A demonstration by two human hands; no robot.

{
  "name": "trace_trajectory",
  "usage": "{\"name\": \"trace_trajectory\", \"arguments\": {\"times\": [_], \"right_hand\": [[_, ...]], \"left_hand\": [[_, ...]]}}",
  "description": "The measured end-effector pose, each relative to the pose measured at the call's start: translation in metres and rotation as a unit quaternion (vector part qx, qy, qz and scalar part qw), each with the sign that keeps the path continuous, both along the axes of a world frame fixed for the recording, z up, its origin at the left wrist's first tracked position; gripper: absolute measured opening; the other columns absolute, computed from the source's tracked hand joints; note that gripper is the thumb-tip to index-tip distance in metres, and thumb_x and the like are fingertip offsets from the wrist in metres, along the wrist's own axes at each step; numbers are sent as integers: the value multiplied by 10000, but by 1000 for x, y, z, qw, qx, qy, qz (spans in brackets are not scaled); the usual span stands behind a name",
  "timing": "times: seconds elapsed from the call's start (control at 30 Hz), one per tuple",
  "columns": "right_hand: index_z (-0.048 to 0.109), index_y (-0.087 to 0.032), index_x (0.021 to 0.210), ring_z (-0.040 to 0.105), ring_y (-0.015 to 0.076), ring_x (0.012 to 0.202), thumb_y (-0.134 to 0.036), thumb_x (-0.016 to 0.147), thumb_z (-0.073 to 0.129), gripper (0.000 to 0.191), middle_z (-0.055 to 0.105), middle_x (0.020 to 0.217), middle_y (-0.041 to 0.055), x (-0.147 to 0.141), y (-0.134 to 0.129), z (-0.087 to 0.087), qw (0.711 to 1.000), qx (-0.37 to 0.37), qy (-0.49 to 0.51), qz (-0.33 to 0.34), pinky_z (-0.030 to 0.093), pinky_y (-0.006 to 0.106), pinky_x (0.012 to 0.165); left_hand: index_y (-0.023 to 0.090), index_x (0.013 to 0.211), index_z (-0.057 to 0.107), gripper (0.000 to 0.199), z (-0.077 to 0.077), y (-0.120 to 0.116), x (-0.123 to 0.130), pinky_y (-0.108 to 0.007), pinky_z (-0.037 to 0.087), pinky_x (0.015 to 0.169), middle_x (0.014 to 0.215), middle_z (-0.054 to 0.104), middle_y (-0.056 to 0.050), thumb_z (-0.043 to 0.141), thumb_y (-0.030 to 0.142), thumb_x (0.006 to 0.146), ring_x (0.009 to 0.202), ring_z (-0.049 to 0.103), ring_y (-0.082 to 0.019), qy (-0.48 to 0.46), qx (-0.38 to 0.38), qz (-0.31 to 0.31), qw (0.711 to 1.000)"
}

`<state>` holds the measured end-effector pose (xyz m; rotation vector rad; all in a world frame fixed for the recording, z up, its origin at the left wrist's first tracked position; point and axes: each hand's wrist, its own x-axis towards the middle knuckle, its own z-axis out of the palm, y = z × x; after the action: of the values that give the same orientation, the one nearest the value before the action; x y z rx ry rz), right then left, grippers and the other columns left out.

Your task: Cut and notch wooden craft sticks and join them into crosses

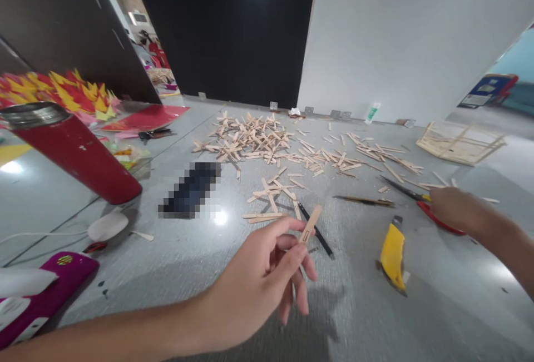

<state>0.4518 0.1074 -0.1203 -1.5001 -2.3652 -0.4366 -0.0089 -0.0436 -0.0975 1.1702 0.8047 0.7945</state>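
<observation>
My left hand [267, 278] pinches a wooden craft stick [311, 224] between thumb and index finger; the other fingers hang loosely curled. A small dark rectangle is marked on the stick. Behind it, a black pen [319, 235] lies on the grey surface. Over on the right, my right hand [448, 206] is closed at the red and yellow handles of a pair of scissors [440, 223], its fingers partly blurred. Their dark blades point away to the left. Between my hands lie a yellow box cutter [392, 253] and a thin brownish tool [362, 201].
A heap of craft sticks [250, 137] spreads across the middle. A blurred-out dark object [192, 189], an open red flask [79, 153], a white mouse-like device [107, 226] and a purple power strip [75, 273] are at left. A stick frame [461, 142] stands at back right.
</observation>
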Motion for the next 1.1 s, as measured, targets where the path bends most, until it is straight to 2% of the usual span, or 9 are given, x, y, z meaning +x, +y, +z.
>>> {"name": "trace_trajectory", "arguments": {"times": [0.13, 0.27, 0.37, 0.43, 0.5, 0.63, 0.83, 0.97, 1.1], "right_hand": [[525, -215, 607, 387, 74, 354, -563, 1037, 605, 559, 412, 453, -111, 18, 8, -11, 998, -52, -24, -39, 340, 215, 392], [534, -255, 527, 506, 171, 378, -550, 1063, 435, 620, 544, 474, 64, -4, 6, -4, 997, -55, -18, -47, 385, 328, 427], [744, -198, 918, 746, 349, 828, -436, 1059, 397, 443, 766, 961, 220, -43, 5, 1, 998, -70, 2, -5, 558, 483, 706], [743, -200, 1098, 729, 349, 1083, -436, 1051, 389, 427, 769, 1163, 193, -69, 4, 0, 993, -108, 20, 49, 561, 497, 905], [746, -224, 1056, 742, 306, 1042, -505, 1016, 449, 412, 784, 1108, 140, -90, 3, -2, 983, -154, 29, 93, 573, 444, 907], [622, -239, 800, 709, 256, 694, -492, 998, 437, 371, 723, 774, 81, -116, -10, -2, 980, -168, 54, 91, 552, 380, 661], [584, -232, 1171, 510, 146, 376, -307, 1110, 418, 192, 503, 516, -99, -179, -93, 6, 989, -33, 141, 37, 418, 266, 479], [595, -185, 1204, 740, 195, 684, -178, 1119, 401, 212, 767, 871, 57, -212, -145, -14, 972, -18, 92, 215, 561, 288, 614], [469, -13, 1478, 759, 206, 676, -92, 1105, 222, 455, 769, 920, 114, -216, -153, -34, 974, -22, -1, 227, 598, 308, 542]], "left_hand": [[222, 1280, 501, 317, 9, -8, 0, -146, 515, 441, 894, 660, -3, 570, 458, 1080, 561, 659, -92, -40, -12, 10, 999], [235, 1282, 501, 301, 15, -12, 0, -143, 524, 447, 906, 649, -7, 562, 454, 1083, 571, 667, -94, -51, -11, 3, 999], [251, 1300, 474, 312, 17, -12, -2, -147, 528, 437, 958, 637, -17, 565, 453, 1081, 572, 671, -96, -50, -13, 2, 999], [250, 1300, 454, 331, 18, -11, -3, -146, 526, 427, 961, 627, -17, 571, 464, 1075, 562, 661, -93, -60, -16, 6, 998], [254, 1298, 430, 351, 18, -11, -2, -146, 526, 426, 943, 620, -7, 579, 474, 1069, 548, 644, -85, -75, -19, 9, 997], [258, 1237, 402, 346, 17, -12, 0, -147, 525, 435, 921, 612, 10, 575, 502, 1064, 528, 618, -69, -90, -20, 6, 996], [231, 1140, 383, 282, -15, -6, 7, -153, 505, 431, 912, 612, 5, 499, 485, 1096, 548, 618, -79, -28, -17, 29, 999], [234, 1164, 377, 243, -48, -1, 10, -137, 452, 382, 921, 601, 8, 452, 459, 1109, 518, 574, -70, 29, -13, 44, 999], [228, 1285, 421, 306, -59, -1, 9, -147, 466, 396, 956, 614, -10, 433, 482, 1115, 534, 585, -74, 68, -12, 23, 997]]}}
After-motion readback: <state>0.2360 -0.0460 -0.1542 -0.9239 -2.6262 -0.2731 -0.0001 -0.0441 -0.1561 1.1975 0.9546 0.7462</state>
